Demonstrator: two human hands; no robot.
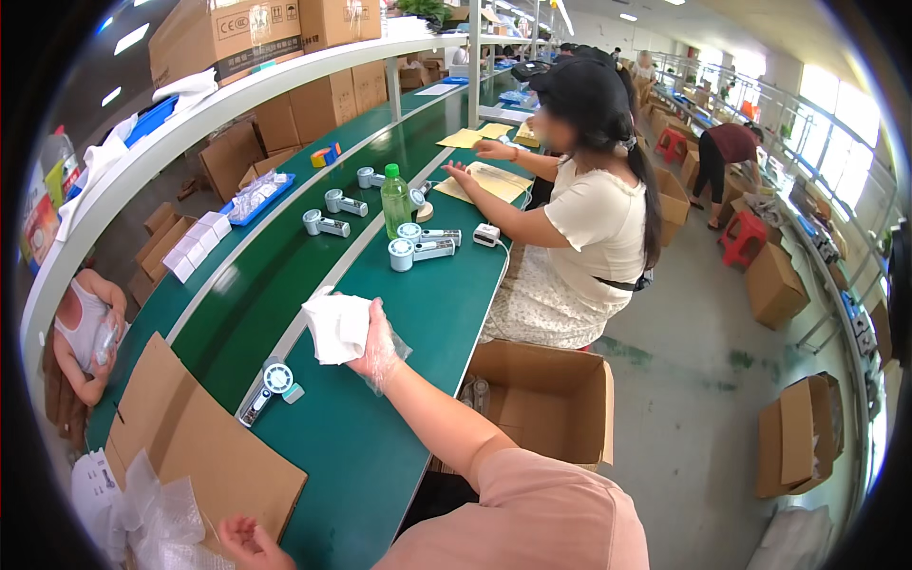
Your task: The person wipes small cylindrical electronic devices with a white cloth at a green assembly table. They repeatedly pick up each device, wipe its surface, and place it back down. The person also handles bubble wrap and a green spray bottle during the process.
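My right hand [376,344], in a thin clear plastic glove, is stretched out over the green table and closed round a folded white cloth [339,326]. At the lower edge my left hand [253,544] is bare and holds nothing, its fingers loosely curled and apart. It is nearest to a flat cardboard sheet [190,427] and some bubble wrap [166,508]. Between the sheet and the cloth lies a small handheld fan [277,379] with a round head and a dark, see-through handle. Beyond the cloth, two more handheld fans [403,253] lie side by side.
A green bottle [395,201] stands behind the fans, near a white charger-like block [486,234]. Several fans [325,224] lie on the green belt [247,285]. A co-worker [589,209] sits to the right. An open carton [541,380] stands beside my arm; a shelf rail [237,90] arches overhead.
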